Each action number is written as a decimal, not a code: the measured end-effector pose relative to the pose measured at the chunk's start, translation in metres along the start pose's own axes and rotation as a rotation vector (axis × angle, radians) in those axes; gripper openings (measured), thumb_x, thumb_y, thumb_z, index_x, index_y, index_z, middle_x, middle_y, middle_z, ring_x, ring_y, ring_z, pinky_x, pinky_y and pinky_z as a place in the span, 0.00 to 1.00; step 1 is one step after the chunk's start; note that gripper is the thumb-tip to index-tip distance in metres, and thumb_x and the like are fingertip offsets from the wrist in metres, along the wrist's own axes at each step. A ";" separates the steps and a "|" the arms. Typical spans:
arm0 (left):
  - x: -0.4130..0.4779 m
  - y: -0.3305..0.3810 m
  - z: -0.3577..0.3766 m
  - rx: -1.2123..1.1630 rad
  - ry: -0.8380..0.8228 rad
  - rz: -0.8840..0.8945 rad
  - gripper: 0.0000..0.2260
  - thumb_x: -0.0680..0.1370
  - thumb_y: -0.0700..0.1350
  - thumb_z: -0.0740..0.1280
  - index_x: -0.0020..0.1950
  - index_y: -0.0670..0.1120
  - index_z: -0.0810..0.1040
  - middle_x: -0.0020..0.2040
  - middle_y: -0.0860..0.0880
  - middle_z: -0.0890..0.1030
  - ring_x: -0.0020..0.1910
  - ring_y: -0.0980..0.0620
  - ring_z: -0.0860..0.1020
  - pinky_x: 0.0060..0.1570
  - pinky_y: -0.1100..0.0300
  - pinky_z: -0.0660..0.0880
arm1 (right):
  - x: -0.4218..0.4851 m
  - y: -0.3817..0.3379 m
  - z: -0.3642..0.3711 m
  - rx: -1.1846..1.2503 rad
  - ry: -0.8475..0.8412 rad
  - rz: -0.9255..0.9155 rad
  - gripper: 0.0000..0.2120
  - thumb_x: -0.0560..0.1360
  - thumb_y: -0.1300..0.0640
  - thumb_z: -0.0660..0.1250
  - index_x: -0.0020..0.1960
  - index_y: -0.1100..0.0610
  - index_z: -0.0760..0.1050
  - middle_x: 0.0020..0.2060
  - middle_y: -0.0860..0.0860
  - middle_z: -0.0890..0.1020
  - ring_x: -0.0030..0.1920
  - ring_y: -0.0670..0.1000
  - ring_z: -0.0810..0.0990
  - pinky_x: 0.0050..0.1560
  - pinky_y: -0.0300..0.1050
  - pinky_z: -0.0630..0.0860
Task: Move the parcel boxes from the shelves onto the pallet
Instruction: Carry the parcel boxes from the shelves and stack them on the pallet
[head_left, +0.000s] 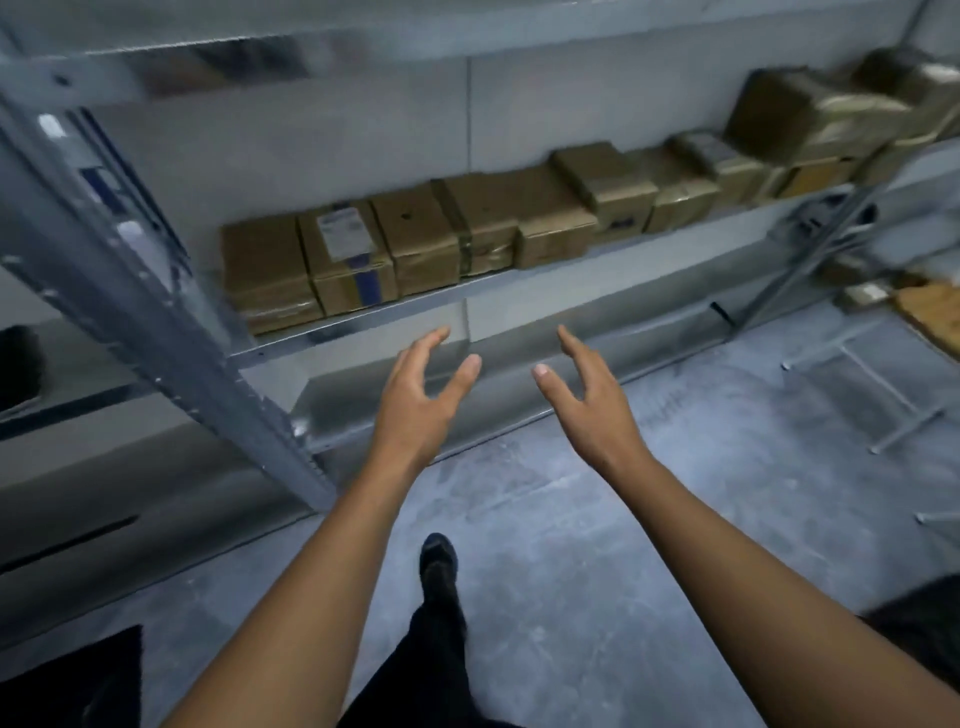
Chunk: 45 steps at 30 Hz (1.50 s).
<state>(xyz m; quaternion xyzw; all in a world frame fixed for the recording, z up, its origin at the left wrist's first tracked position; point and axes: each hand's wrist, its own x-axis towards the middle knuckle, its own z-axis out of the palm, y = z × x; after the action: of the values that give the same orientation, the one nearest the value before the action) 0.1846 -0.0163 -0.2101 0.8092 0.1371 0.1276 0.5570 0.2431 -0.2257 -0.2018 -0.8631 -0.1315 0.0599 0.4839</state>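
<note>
empty hands reach toward the shelf of parcels

both arms stretch forward, the left hand (421, 395) and right hand (582, 395) spread wide, palms turned toward each other with fingers curled, holding nothing. that facing pose looks like preparation to clamp a box from both sides. the hands hang in front of the shelf (467, 301) edge, short of touching anything.

the parcel boxes (415, 239) sit in a tight row along the shelf, pushed back toward the wall, most touching their neighbours; one carries a white label (340, 234). more boxes are stacked higher at the far right (810, 104). packed this closely, a box probably needs pulling forward before its sides can be gripped.

a wooden corner at the right edge may be the pallet (930, 312), but it is too blurred to be sure. one shoe (439, 558) is stepped forward on the concrete floor (623, 519), suggesting an approach under way.
</note>
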 end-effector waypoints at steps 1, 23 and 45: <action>0.015 0.005 0.015 -0.005 -0.031 0.007 0.31 0.74 0.74 0.64 0.75 0.64 0.70 0.76 0.59 0.70 0.72 0.61 0.68 0.61 0.67 0.64 | 0.008 0.008 -0.012 0.009 0.034 0.024 0.32 0.82 0.37 0.64 0.83 0.44 0.61 0.81 0.44 0.66 0.80 0.45 0.63 0.80 0.53 0.63; 0.267 0.124 0.331 -0.140 -0.428 0.118 0.31 0.77 0.70 0.66 0.77 0.60 0.67 0.76 0.58 0.69 0.72 0.61 0.67 0.68 0.59 0.65 | 0.185 0.135 -0.256 -0.002 0.510 0.328 0.32 0.82 0.34 0.62 0.83 0.42 0.61 0.80 0.43 0.66 0.78 0.42 0.64 0.73 0.42 0.62; 0.432 0.225 0.628 -0.183 -0.100 -0.117 0.27 0.77 0.69 0.64 0.72 0.57 0.69 0.73 0.53 0.72 0.69 0.54 0.71 0.65 0.55 0.69 | 0.395 0.309 -0.501 0.057 0.369 0.254 0.36 0.79 0.29 0.58 0.82 0.42 0.61 0.81 0.44 0.66 0.80 0.46 0.63 0.74 0.47 0.63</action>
<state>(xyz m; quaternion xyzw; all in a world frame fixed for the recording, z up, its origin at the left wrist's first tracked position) 0.8299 -0.4800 -0.1941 0.7509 0.1442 0.0664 0.6410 0.7890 -0.6772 -0.1932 -0.8549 0.0710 -0.0349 0.5127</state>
